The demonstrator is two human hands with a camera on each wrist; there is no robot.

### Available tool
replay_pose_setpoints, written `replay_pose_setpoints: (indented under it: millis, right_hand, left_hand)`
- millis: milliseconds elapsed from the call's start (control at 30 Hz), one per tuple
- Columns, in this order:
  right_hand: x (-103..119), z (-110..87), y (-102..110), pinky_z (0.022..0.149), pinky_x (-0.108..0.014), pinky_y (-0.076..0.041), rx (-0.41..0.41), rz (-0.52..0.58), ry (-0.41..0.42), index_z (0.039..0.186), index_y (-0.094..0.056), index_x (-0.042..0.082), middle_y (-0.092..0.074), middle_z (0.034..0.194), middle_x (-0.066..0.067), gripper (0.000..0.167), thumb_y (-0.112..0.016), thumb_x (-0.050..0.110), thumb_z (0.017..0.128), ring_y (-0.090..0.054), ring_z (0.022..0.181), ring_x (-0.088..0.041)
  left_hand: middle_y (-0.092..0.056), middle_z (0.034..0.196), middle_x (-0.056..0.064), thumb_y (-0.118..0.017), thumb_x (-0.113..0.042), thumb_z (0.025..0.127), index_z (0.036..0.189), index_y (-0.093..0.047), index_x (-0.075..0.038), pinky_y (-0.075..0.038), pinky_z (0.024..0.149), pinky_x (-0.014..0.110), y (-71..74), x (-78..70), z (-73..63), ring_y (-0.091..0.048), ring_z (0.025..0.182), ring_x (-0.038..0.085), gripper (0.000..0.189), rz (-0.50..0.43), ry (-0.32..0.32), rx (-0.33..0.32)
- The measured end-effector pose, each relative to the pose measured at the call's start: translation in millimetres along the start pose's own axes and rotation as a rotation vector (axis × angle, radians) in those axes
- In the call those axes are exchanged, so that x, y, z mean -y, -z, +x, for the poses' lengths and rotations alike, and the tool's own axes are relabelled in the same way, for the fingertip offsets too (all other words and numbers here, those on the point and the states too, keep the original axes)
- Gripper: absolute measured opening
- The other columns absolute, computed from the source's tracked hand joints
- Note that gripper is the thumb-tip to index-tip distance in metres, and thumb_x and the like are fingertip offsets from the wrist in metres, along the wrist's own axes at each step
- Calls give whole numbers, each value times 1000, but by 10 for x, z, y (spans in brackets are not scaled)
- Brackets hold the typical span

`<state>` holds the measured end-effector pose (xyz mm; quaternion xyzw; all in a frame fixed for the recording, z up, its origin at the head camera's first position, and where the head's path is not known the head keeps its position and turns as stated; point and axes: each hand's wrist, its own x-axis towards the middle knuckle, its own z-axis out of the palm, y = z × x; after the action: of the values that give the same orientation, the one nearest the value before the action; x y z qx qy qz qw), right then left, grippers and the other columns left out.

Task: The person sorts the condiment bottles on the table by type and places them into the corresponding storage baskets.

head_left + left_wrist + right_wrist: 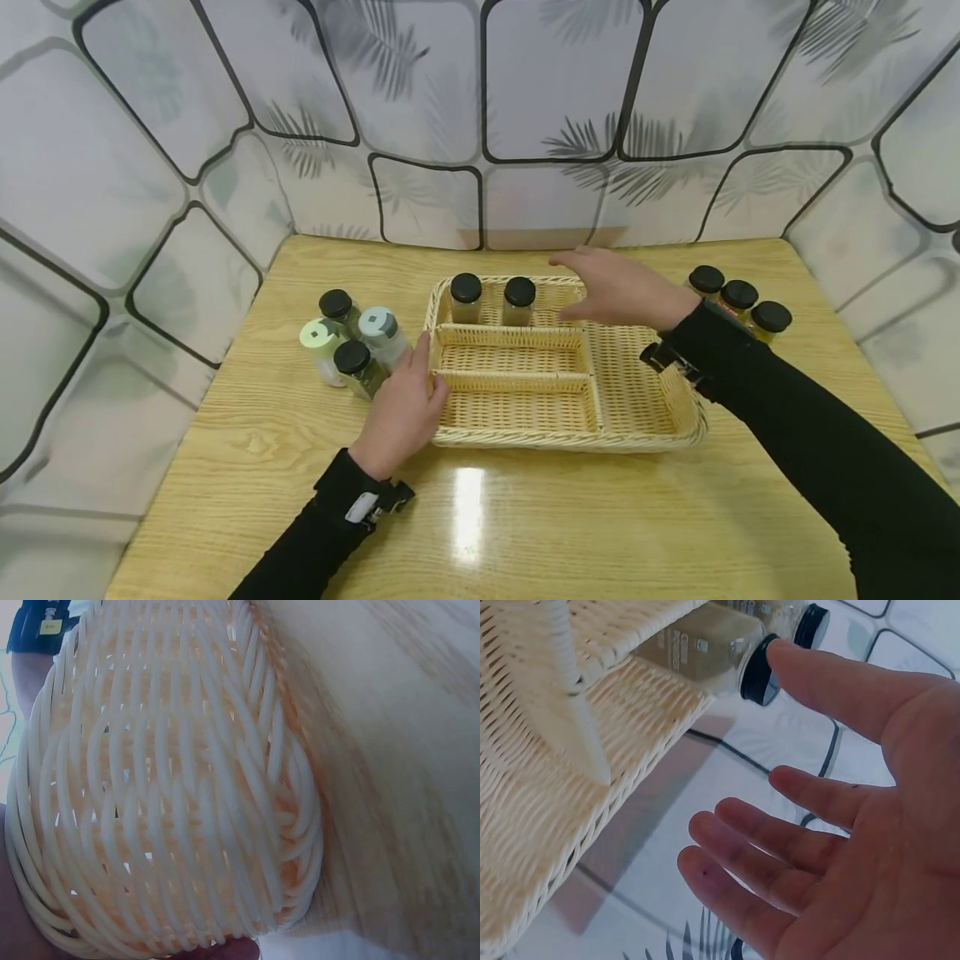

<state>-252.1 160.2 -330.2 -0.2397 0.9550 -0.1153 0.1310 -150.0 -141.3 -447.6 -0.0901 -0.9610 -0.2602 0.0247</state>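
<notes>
While the left hand grips the basket by its left edge, the right hand hangs over the rear edge, fingers spread, holding nothing. Basket sits mid-worktop, nearer the rear edge. Two black-lidded jars stand upright in its rear compartment, by the rear left corner. Four jars stand between basket and worktop's left edge; three jars near the right rear corner.

Left wrist: basket's woven end fills most of it, fingertip under the rim.

Right wrist: palm and fingers loose, thumb overlapping a jar lid; head view shows them apart.
</notes>
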Motion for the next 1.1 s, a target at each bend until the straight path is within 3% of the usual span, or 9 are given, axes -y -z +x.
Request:
replay_pose_setpoints:
  millis: [167, 467, 1100]
  right_hand:
    - [-104, -174, 67, 111, -56, -38, -15, 8, -20, 156, -36, 11, -40, 157, -18, 80, -72, 43, 92, -39, 141, -42]
    - [-232, -422, 155, 110, -57, -38, -53, 5, -49, 154, -40, 11, -43, 155, -18, 71, -58, 51, 99, -42, 140, -40]
    - [-585, -756, 338, 98, -58, -46, -117, -36, -146, 149, -46, 7, -52, 145, -21, 64, -54, 49, 101, -54, 126, -39]
  left_hand:
    - [-51, 141, 29, -47, -22, 101, 158, -23, 2, -57, 80, 51, -12, -21, 10, -66, 103, 40, 67, -1, -16, -3]
    - [-47, 144, 29, -48, -24, 101, 159, -20, 1, -56, 81, 53, -1, -10, 3, -66, 100, 40, 69, -9, 7, 12]
    - [-44, 148, 28, -46, -26, 102, 160, -18, 0, -56, 85, 54, 5, -25, 10, -65, 102, 38, 69, -21, 19, 46]
